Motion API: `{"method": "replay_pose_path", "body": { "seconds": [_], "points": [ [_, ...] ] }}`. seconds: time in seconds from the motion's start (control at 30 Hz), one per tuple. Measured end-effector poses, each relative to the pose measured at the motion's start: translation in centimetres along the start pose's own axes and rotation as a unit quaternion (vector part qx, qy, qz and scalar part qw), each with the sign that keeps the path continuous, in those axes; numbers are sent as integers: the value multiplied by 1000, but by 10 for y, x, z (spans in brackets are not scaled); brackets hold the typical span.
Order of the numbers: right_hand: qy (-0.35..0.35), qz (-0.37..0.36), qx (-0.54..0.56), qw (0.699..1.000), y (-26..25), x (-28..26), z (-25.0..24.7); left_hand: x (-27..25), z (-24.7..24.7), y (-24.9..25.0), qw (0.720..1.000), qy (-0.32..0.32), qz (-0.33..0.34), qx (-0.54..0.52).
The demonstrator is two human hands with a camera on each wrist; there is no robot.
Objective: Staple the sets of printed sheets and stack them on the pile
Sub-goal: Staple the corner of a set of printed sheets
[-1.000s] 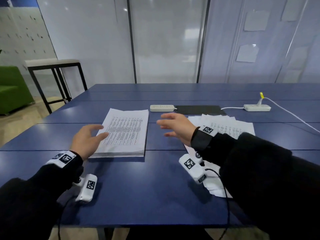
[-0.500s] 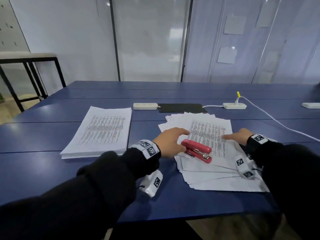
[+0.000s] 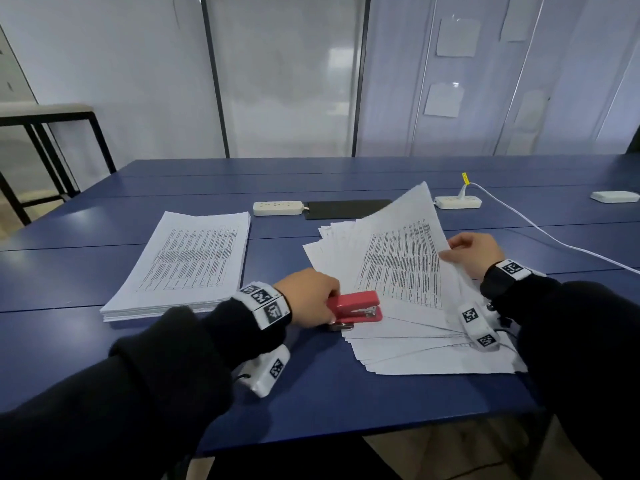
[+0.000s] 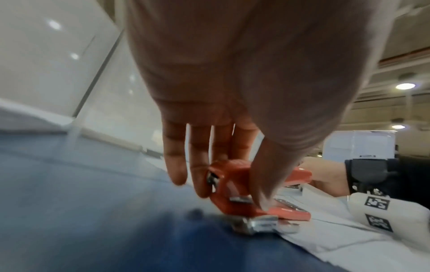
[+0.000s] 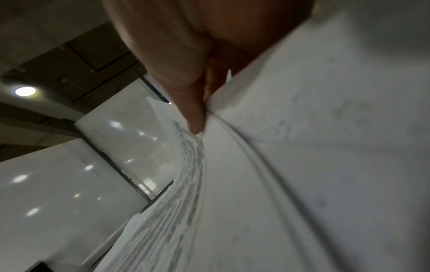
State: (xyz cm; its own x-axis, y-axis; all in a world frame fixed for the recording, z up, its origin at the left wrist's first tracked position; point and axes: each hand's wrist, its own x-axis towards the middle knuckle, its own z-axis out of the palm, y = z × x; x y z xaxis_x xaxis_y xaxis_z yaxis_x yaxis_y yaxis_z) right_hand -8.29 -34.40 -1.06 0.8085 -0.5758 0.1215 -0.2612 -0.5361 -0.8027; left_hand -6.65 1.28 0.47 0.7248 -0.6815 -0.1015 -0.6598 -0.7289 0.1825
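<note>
A neat pile of printed sheets (image 3: pixel 188 261) lies on the left of the blue table (image 3: pixel 311 386). To its right spreads a loose fan of printed sheets (image 3: pixel 419 351). My left hand (image 3: pixel 310 301) grips a red stapler (image 3: pixel 356 306) at the fan's near-left edge; in the left wrist view thumb and fingers pinch the stapler (image 4: pixel 258 195) by its rear end. My right hand (image 3: pixel 472 252) pinches the right edge of a set of sheets (image 3: pixel 401 258) and holds that side tilted up off the fan. The right wrist view shows the thumb pressed on the lifted sheets (image 5: pixel 302 165).
Two white power strips (image 3: pixel 277 207) (image 3: pixel 457 201) and a black tablet (image 3: pixel 346 208) lie along the table's far side, and a white cable (image 3: pixel 540 230) runs off to the right. Another white block (image 3: pixel 614 196) sits far right. A black-framed stool (image 3: pixel 45 140) stands beyond the table's left corner.
My left hand left the pile, crossed to the fan and took hold of the red stapler. My right hand took the top set by its right edge and raised it.
</note>
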Motion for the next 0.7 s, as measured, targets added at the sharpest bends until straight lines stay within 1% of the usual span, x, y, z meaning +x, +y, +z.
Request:
{"method": "replay_pose_path", "body": {
  "seconds": [0.1,0.13,0.2,0.27,0.3,0.4,0.47,0.5,0.57,0.63,0.7],
  "points": [
    [-38,-32,52,997,-17,-4,-10,-27,-10,-23,1000,4,-15,22],
    [-53,-41,66,996,-22,-4,-13,-37,-16,-31,1000,7,-23,17],
    [-106,-41,103,988,-29,3,-19,-55,-28,-49,998,24,-50,-7],
    [-170,-40,129,976,-36,10,-26,-72,-42,-64,993,60,-84,-57],
    [-194,-43,120,973,-41,12,-28,-79,-46,-72,988,82,-100,-90],
    [-220,-50,58,972,-51,23,-29,-97,-55,-88,961,126,-127,-210],
    [-214,-15,59,975,-52,28,-27,-106,-54,-92,947,127,-135,-262],
    [-202,-7,46,978,-51,30,-24,-109,-52,-94,946,125,-137,-265],
    [-168,-10,-30,985,-52,28,-21,-113,-46,-95,947,105,-142,-269],
    [-124,-22,-115,985,-50,27,-21,-114,-36,-93,945,68,-140,-288],
    [-80,-25,-159,984,-51,25,-25,-111,-25,-88,947,31,-133,-292]
  ]
}}
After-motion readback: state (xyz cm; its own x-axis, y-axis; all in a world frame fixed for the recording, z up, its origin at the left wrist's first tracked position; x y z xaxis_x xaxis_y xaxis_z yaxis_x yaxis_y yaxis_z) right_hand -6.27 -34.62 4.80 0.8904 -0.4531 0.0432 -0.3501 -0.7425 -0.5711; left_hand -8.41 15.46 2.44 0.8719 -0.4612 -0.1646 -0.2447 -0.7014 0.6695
